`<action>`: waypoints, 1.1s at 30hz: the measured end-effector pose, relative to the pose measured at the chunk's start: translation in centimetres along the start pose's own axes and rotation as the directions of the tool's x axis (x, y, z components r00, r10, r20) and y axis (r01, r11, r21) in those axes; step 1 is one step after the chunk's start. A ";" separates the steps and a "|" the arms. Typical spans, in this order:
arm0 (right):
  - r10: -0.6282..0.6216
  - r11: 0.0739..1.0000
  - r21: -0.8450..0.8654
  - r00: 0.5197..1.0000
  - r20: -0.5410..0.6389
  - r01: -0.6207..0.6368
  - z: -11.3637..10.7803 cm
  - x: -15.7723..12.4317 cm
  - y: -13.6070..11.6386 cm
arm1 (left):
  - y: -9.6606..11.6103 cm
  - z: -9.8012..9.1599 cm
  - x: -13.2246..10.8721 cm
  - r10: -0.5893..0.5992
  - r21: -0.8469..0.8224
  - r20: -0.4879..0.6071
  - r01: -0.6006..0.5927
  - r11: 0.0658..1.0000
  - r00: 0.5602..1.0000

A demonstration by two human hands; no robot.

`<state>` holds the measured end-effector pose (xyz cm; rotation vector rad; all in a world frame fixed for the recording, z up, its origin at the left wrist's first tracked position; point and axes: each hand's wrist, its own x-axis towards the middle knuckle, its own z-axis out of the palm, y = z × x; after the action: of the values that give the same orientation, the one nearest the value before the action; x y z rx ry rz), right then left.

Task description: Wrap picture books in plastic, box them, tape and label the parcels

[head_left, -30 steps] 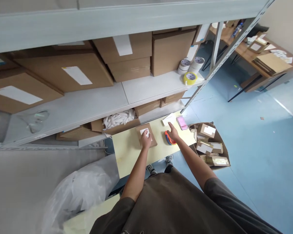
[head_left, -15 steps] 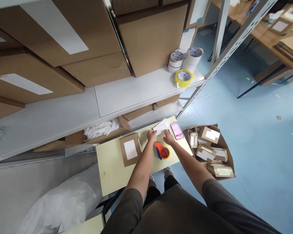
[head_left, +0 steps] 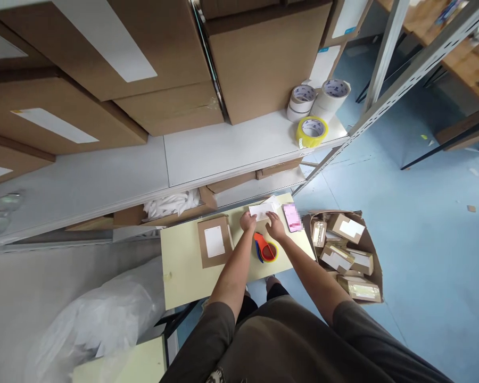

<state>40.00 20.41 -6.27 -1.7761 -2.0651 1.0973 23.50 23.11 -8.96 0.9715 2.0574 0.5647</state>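
My left hand (head_left: 248,221) is closed on the left end of a white paper slip (head_left: 258,211), held just above the table. At the slip's right end is my right hand (head_left: 276,227), its fingertips touching the paper and its thumb apart from them. Another white paper (head_left: 272,202) lies partly behind the slip. To the right is a phone with a pink screen (head_left: 291,217). Below my hands rests an orange and blue tape dispenser (head_left: 265,248) with a yellow-edged roll. A flat cardboard box (head_left: 214,260) with a white label lies left of my left forearm.
The pale yellow table (head_left: 179,266) stands against a grey shelf (head_left: 223,146) stacked with large cartons (head_left: 271,64). Tape rolls (head_left: 312,131) sit near the shelf's right end. On the floor at right, an open carton (head_left: 377,260) holds several small boxes. Clear plastic sheeting (head_left: 104,314) bulges at lower left.
The view has shifted slightly. The slip has turned a little and moved left against the paper behind it, and my right fingertips sit closer to its right end.
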 end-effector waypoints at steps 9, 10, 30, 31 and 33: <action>0.009 0.982 0.187 0.994 -0.111 0.012 -6.2 0.6 -2.6 | 0.9 -9.2 -3.5 0.161 -0.043 0.036 -0.159 0.986 0.986; -0.030 0.977 0.211 0.998 -0.059 0.042 -7.0 1.1 -3.5 | 0.9 -10.7 -3.8 0.184 -0.066 0.052 -0.180 0.981 0.982; -0.441 0.864 0.467 0.731 0.521 0.188 -13.6 2.8 -14.5 | 8.3 -21.3 -7.7 0.536 0.010 0.449 -0.604 0.797 0.715; -0.441 0.865 0.464 0.729 0.523 0.191 -13.7 2.8 -14.4 | 8.8 -21.0 -7.6 0.544 0.009 0.464 -0.618 0.786 0.699; -0.435 0.871 0.449 0.734 0.521 0.198 -13.9 2.8 -14.1 | 9.2 -20.8 -7.5 0.564 -0.002 0.454 -0.632 0.775 0.690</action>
<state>36.74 28.46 11.69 -0.8843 -2.1590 1.9671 14.07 21.49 13.03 1.7270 1.3664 0.4568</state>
